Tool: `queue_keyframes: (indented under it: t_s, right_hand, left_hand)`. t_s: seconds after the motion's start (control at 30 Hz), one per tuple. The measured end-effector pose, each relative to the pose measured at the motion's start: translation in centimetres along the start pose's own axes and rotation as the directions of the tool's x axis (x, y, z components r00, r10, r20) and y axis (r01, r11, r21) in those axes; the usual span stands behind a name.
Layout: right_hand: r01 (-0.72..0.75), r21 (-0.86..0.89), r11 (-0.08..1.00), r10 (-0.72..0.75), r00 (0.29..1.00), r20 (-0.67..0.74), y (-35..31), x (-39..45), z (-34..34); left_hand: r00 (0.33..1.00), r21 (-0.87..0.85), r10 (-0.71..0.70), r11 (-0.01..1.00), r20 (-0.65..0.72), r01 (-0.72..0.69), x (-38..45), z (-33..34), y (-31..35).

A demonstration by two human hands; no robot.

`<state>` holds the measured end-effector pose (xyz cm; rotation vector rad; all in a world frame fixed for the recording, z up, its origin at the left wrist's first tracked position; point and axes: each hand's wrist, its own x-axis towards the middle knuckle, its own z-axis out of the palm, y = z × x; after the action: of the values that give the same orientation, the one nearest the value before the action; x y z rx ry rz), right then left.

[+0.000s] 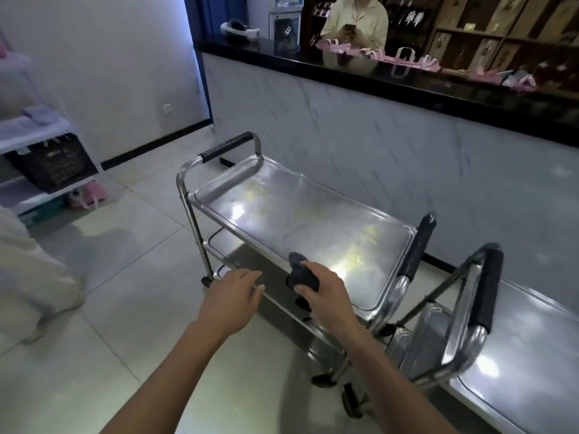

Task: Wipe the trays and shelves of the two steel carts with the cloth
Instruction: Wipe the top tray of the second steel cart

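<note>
Right hand (326, 285) grips a dark, bunched-up cloth (301, 272).

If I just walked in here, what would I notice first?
Probably the shiny steel cart in the middle, its top tray glaring with reflected light. At its near edge the right hand grips a dark cloth, and the left hand reaches out open beside it. A second cart stands at the lower right, and behind both runs a long black counter.
</note>
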<state>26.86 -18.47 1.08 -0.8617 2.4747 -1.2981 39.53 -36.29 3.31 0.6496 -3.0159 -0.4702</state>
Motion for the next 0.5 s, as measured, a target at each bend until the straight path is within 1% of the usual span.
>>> queue_keyframes:
  t_s: [0.2, 0.3, 0.4, 0.5]
  right_hand:
    - [-0.052, -0.073, 0.996, 0.050, 0.998, -0.038, 0.7, 7.5, 2.1]
    - [-0.103, -0.082, 0.991, 0.097, 0.992, -0.079, 0.7, 11.4, 3.3]
    - [-0.150, -0.103, 0.983, 0.136, 0.982, -0.132, 0.3, 15.4, 4.5]
    - [-0.219, -0.098, 0.971, 0.201, 0.965, -0.167, 0.4, 18.6, 5.8]
  left_hand:
    - [0.999, -0.046, 0.031, 0.998, 0.023, -0.030, 8.7, -0.2, -3.7]
    - [0.996, -0.048, 0.075, 0.996, 0.043, -0.073, 13.8, -0.2, -6.2]
    - [0.990, -0.102, 0.128, 0.987, 0.052, -0.122, 18.7, -1.0, -8.4]
    - [0.978, -0.120, 0.183, 0.978, 0.105, -0.170, 22.9, -1.7, -9.9]
